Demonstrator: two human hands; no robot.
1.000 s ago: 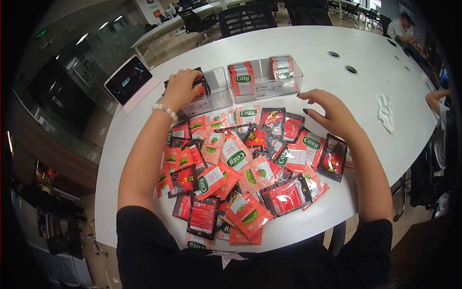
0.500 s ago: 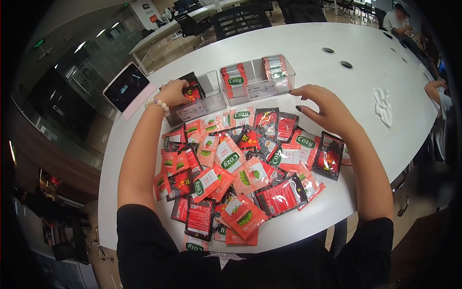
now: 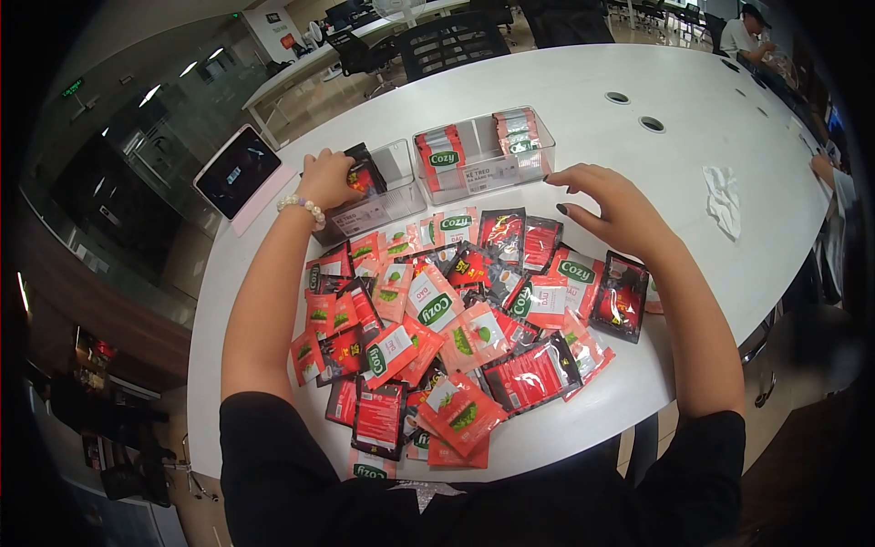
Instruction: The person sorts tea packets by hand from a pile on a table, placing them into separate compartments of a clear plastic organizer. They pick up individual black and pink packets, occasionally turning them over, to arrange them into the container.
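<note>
My left hand (image 3: pixel 326 180), with a beaded bracelet at the wrist, reaches into the left clear plastic bin (image 3: pixel 390 202). Its fingers are curled on black and red sachets (image 3: pixel 365 173) standing there; the fingertips are partly hidden. My right hand (image 3: pixel 606 208) is raised with fingers apart and holds nothing, its index fingertip close to the front corner of the right clear bin (image 3: pixel 549 155). That bin holds two upright groups of Cozy sachets, one at the left (image 3: pixel 441 153) and one at the right (image 3: pixel 518 131). A loose pile of pink and black sachets (image 3: pixel 437 296) spreads between my forearms.
A tablet (image 3: pixel 239 171) on a pink stand is left of the bins. A crumpled white tissue (image 3: pixel 723 202) lies on the white table (image 3: pixel 674 159) at the right, and round cable holes (image 3: pixel 651 124) are set farther back. Another person (image 3: pixel 749 38) sits at the far right.
The view has shifted slightly. My left hand stays at the black and red sachets in the left bin, and my right hand keeps nearly the same pose. The pile looks unchanged.
</note>
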